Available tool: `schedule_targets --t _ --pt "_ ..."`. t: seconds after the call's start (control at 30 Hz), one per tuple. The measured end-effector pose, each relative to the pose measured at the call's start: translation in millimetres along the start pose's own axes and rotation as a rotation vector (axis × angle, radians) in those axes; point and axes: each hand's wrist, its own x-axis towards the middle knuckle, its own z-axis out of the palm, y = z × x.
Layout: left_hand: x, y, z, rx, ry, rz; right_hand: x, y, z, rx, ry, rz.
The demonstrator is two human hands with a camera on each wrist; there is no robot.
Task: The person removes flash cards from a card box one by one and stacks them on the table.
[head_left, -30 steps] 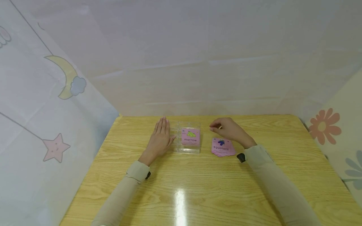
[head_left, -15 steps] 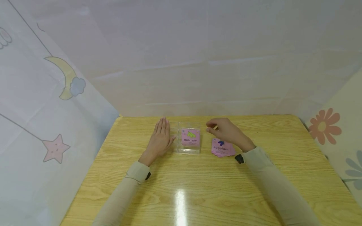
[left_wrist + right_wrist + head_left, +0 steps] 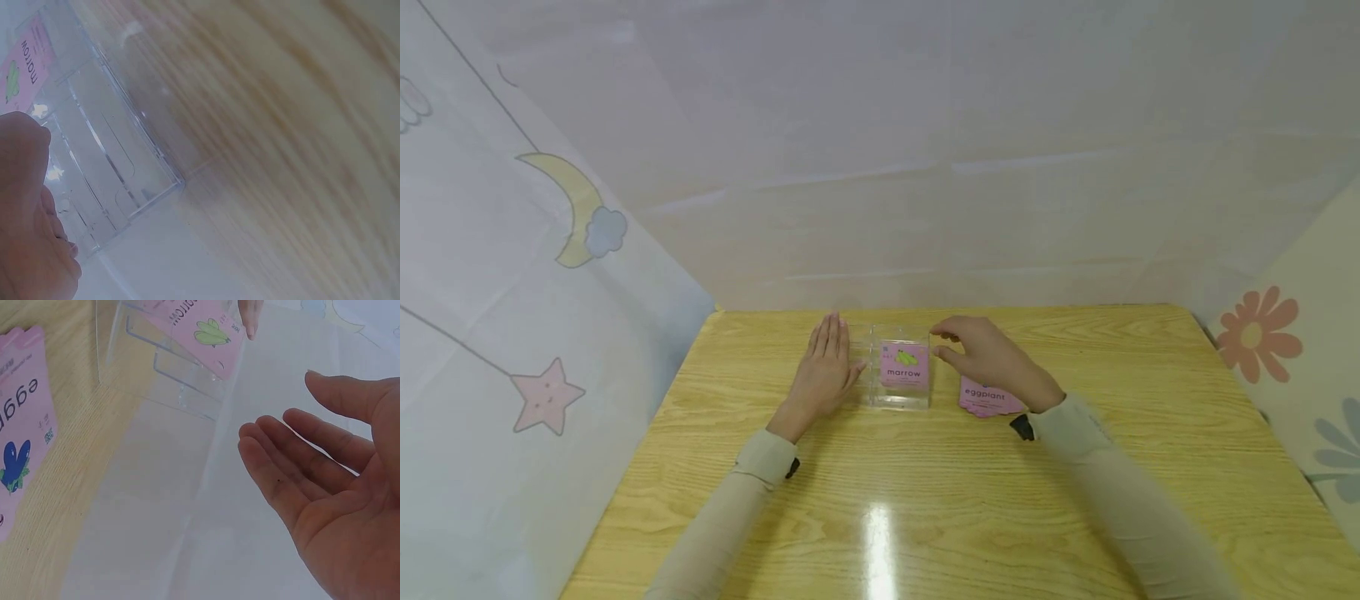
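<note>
A clear plastic box (image 3: 901, 402) stands on the table with a pink "marrow" card (image 3: 904, 365) inside its right part. Along the box's left side lies my left hand (image 3: 824, 379), fingers straight and together, thumb at the box. The left wrist view shows ridges in the clear plastic (image 3: 119, 156) beside that hand. My right hand (image 3: 988, 357) hovers just right of the box, fingers loosely bent, thumb apart, nothing between them. Beneath it is a fanned pile of pink cards (image 3: 988, 400), "eggplant" on top, partly hidden by the hand in the head view.
A wooden table (image 3: 970, 492) carries everything. Its back edge meets a pale cloth backdrop (image 3: 880, 208), with more printed cloth at left and right. Black straps show at both wrists.
My right hand has moved left from above the eggplant cards toward the box's right side, its thumb and fingers spreading apart. The left hand, box and cards stay in place.
</note>
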Motion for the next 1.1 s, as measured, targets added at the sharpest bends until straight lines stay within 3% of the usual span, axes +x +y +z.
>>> schedule_targets --t 0.67,1.1 --pt "-0.7 -2.0 1.3 -0.017 -0.026 -0.002 6.4 -18.5 24.7 -0.045 -0.006 -0.039" --pt "-1.0 -0.2 -0.4 -0.01 -0.027 -0.007 8.4 -10.3 39.5 -0.244 0.046 -0.166"
